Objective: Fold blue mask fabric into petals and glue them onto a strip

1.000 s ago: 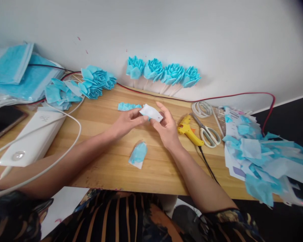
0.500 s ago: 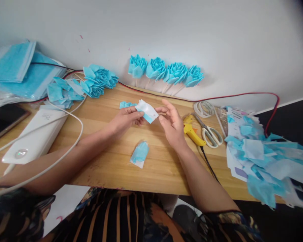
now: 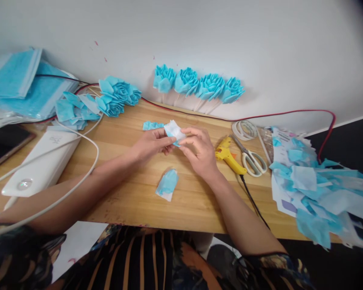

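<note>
Left-hand fingers [image 3: 168, 141]: narrow, your left hand [image 3: 149, 144] pinching a small white-and-blue fabric piece between thumb and fingers.
Right hand [image 3: 199, 155]: fingers curled and narrow, tips at the piece's right edge; whether they grip it, I cannot tell.
Fabric piece [image 3: 172, 129]: up between your hands, white face mostly showing, blue along its lower edge. Handling or shaping that edge seems to be the step in hand; the next move calls for a steady left pinch and light right fingertips, since thin fabric could crease or slip.
Tabletop: on the pale wooden table [image 3: 121, 201], nearer your body, lies a round-topped blue-and-white fabric petal [image 3: 167, 184], touched by neither hand.
Just behind your left hand: a crinkled light-blue fabric strip [image 3: 152, 125], partly hidden.
Beyond your right wrist: a yellow plastic glue gun [image 3: 230, 156] beside white-handled metal scissors [image 3: 252, 161].
Wall side: four layered bright-blue fabric flowers [image 3: 212, 86] on pale thin sticks lean against the pale grey wall [image 3: 275, 52].
</note>
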`<state>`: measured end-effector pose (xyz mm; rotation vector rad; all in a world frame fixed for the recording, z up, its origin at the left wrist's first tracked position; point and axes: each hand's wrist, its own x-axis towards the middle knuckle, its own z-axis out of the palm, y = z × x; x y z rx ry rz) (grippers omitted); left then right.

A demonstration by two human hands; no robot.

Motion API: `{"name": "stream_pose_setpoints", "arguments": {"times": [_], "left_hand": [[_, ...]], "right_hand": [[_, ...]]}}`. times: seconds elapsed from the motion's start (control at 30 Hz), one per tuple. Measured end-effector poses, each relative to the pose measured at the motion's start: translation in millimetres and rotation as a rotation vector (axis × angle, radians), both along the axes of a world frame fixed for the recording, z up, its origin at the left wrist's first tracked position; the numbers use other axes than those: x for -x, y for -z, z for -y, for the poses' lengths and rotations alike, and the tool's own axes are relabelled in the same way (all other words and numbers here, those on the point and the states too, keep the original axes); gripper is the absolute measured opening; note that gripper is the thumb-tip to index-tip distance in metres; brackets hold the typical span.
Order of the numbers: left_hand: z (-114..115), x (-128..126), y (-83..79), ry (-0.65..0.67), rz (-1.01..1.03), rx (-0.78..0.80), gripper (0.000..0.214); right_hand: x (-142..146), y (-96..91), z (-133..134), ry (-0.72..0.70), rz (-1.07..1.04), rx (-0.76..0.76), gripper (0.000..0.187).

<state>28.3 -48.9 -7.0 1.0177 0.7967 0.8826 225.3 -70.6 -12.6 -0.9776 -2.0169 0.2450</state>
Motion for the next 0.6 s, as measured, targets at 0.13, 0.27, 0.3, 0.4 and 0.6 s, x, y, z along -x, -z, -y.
{"name": "stream_pose_setpoints", "arguments": {"times": [0.13,0.27,0.3,0.4,0.6], "left_hand": [[0.0,0.1,-1.1,-0.055,-0.149,-0.132,0.019],[0.0,-0.2,-2.3,-0.049,-0.223,-0.212,0.021],[0.2,-0.5,-2.7,-0.039,-0.233,-0.221,0.022],[1.0,-1.1,-4.3,-0.01,-0.244,-0.239,0.021],[0.7,-0.5,-3.2,-0.018,-0.277,-0.253,0.02]], "right_hand": [[2.7,-3.2,3.6,0.009,-0.06,0.109,0.005],[5.4,-2.9,5.5,0.05,-0.173,0.217,0.003],[5.9,-1.8,5.3,0.05,-0.219,0.256,0.003],[7.4,2.1,3.9,0.024,-0.375,0.407,0.006],[10.5,3.2,2.8,0.074,-0.488,0.578,0.012]]}}
